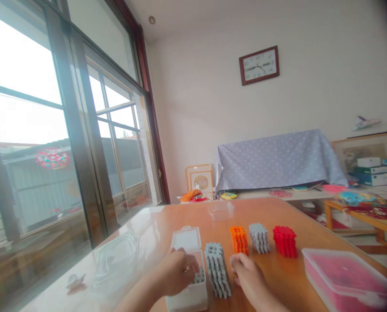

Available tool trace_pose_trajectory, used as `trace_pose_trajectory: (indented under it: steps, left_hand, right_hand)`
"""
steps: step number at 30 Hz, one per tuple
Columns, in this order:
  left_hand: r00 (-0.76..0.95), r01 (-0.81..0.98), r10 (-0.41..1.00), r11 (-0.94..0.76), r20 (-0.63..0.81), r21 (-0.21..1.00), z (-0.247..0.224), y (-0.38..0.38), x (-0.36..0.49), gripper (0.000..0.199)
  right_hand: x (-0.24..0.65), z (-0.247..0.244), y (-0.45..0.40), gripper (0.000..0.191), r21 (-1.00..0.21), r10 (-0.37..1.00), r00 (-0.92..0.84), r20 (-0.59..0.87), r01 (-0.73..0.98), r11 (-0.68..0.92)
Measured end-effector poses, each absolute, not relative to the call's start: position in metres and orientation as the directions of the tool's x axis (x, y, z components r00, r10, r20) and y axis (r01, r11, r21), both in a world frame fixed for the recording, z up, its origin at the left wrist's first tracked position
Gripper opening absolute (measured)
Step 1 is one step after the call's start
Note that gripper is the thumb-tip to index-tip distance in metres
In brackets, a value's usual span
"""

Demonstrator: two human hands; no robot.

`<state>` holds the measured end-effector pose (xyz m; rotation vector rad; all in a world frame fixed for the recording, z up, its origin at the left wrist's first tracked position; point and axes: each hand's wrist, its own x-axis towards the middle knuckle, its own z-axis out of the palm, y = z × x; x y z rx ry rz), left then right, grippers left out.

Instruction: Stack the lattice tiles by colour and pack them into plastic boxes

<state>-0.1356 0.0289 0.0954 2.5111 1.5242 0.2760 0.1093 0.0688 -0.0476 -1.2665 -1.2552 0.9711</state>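
An open white plastic box [187,299] with its lid [186,239] tipped back stands near the front of the table. My left hand [179,269] is over the box, its fingers bent down at the gray pieces [199,275] inside; whether it grips one is hidden. To the right of the box rises a tall stack of gray pieces [217,271]. My right hand [245,271] is just right of that stack, fingers curled together, and what they hold, if anything, cannot be made out. Behind it are an orange stack [239,239], a shorter gray stack [259,238] and a red stack [285,241].
A lidded box with pink contents [346,277] sits at the table's right edge. A clear container [221,211] stands at the far side. Crumpled clear plastic [115,260] and a small wrapper [75,281] lie on the left, near the windows.
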Motion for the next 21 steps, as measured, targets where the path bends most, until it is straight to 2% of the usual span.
trace_pose_trajectory:
  steps: [4,6,8,13,16,21]
  left_hand:
    - [0.395,0.793,0.872,-0.483,0.290,0.371,0.110,0.029,-0.134,0.025]
    - [0.402,0.746,0.844,-0.526,0.354,0.408,0.121,0.029,-0.129,0.024]
    - [0.445,0.710,0.824,-0.563,0.349,0.424,0.131,0.030,-0.120,0.030]
    - [0.534,0.716,0.822,-0.563,0.196,0.413,0.145,0.035,-0.096,0.051]
    - [0.553,0.718,0.817,-0.568,0.165,0.402,0.144,0.041,-0.088,0.048]
    - [0.589,0.688,0.782,-0.617,0.202,0.383,0.140,0.048,-0.084,0.041]
  right_hand:
    - [0.107,-0.053,0.074,0.039,-0.986,0.985,0.110,0.132,0.112,0.120]
    - [0.107,-0.051,0.073,0.039,-0.986,0.984,0.109,0.140,0.101,0.130]
    - [0.107,-0.047,0.070,0.040,-0.987,0.984,0.114,0.138,0.100,0.127]
    - [0.108,-0.040,0.066,0.038,-0.987,0.985,0.120,0.127,0.116,0.114]
    - [0.108,-0.039,0.066,0.036,-0.986,0.983,0.118,0.137,0.106,0.125]
    - [0.110,-0.035,0.065,0.035,-0.984,0.981,0.136,0.141,0.127,0.124]
